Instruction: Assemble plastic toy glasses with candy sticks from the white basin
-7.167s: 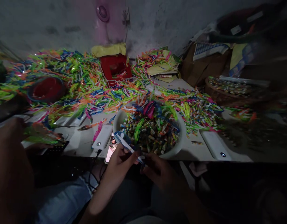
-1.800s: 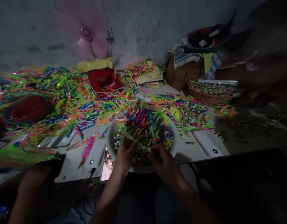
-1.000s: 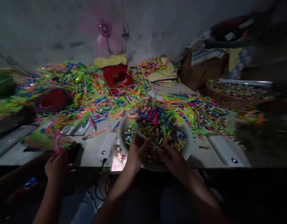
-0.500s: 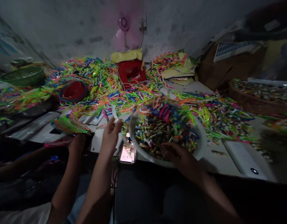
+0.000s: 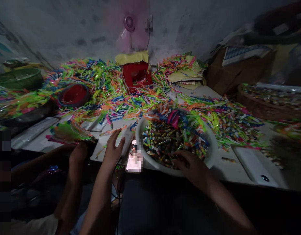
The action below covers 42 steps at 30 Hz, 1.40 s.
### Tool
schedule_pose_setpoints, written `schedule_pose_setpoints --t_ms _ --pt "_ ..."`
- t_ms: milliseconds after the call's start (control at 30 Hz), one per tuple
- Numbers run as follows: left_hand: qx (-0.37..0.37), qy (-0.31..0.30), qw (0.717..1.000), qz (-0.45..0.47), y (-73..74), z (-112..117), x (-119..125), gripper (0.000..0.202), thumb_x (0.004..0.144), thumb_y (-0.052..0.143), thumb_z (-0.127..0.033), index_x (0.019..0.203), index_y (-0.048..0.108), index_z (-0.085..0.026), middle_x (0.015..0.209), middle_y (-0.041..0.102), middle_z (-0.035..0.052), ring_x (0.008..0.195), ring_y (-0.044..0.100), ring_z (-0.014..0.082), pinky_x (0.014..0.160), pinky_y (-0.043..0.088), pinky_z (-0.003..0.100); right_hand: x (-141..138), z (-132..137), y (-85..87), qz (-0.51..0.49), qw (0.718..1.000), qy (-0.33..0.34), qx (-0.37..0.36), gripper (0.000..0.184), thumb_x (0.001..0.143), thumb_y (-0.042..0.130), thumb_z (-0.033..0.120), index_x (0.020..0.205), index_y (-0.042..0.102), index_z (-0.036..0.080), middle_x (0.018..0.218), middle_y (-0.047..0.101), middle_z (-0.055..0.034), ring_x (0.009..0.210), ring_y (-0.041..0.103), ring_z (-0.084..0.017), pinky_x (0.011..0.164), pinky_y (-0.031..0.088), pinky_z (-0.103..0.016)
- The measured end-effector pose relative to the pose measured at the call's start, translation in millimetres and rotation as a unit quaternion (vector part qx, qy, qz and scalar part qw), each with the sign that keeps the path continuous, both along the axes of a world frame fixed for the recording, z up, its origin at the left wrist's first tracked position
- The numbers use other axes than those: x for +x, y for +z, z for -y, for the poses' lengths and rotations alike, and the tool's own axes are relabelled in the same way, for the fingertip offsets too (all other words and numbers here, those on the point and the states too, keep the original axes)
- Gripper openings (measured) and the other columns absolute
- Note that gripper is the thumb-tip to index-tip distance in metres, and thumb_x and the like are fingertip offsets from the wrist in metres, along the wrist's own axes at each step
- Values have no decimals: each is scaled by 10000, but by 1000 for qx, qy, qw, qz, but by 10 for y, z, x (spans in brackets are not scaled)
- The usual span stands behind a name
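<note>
Currently, a lit phone [image 5: 133, 163] is lying at the table's [image 5: 228, 171] near edge, just left of the white bowl [image 5: 155, 164]. Right hand [image 5: 193, 164] is resting, fingers curled, among small printed tubes [image 5: 168, 133] inside that bowl; cannot tell whether it is gripping one. Left hand [image 5: 113, 147] is poised by a white device [image 5: 126, 138], contact unclear, fingers loosely parted, visibly holding nothing. Beyond, coloured strips [image 5: 96, 78] are lying heaped around a red frame [image 5: 128, 73]. Farthest, a blurred pink fan [image 5: 129, 23] is facing forward before the wall [image 5: 184, 29].

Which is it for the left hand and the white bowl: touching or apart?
Apart. The head view shows a gap between left hand and white bowl, with the lit phone between.
</note>
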State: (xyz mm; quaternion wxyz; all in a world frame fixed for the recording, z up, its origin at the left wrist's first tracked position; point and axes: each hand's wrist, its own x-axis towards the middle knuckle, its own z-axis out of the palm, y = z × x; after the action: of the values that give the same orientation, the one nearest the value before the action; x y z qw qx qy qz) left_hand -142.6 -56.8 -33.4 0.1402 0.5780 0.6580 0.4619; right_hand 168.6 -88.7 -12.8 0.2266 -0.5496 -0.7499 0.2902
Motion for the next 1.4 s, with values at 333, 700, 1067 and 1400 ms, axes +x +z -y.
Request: schedule_pose_setpoints --t_ms 333,700,1067,1400 --pt "-59 -336 906 -252 406 -541 614 263 831 553 -244 1058 680 -200 1019 696 91 962 630 226 880 466 341 -283 -211 129 177 984 26 -8 225 844 567 349 977 684 211 947 722 -82 877 675 -268 719 474 -332" --pt "-7 -225 936 -272 447 -1334 762 424 852 527 -252 1270 532 -179 1180 616 111 1177 508 237 1010 380 372 -208 -161 -41 -40 990 -15 133 322 906 440 260 1197 571 212 1153 665 -70 1060 621 -211 895 479 -331" --pt "-35 -174 945 -276 480 -827 735 319 911 430 -337 1104 655 -220 1038 696 80 994 611 228 866 445 318 -74 -116 4 -148 985 -47 80 229 806 622 413 721 620 200 582 570 23 549 523 -127 514 369 -223" --pt "-61 -299 947 -104 373 348 958 365 913 451 -321 1260 554 -276 1020 612 76 947 574 216 818 475 348 -42 -194 -19 -325 944 -62 16 299 919 393 501 1029 497 244 641 489 45 564 471 -132 556 385 -240"
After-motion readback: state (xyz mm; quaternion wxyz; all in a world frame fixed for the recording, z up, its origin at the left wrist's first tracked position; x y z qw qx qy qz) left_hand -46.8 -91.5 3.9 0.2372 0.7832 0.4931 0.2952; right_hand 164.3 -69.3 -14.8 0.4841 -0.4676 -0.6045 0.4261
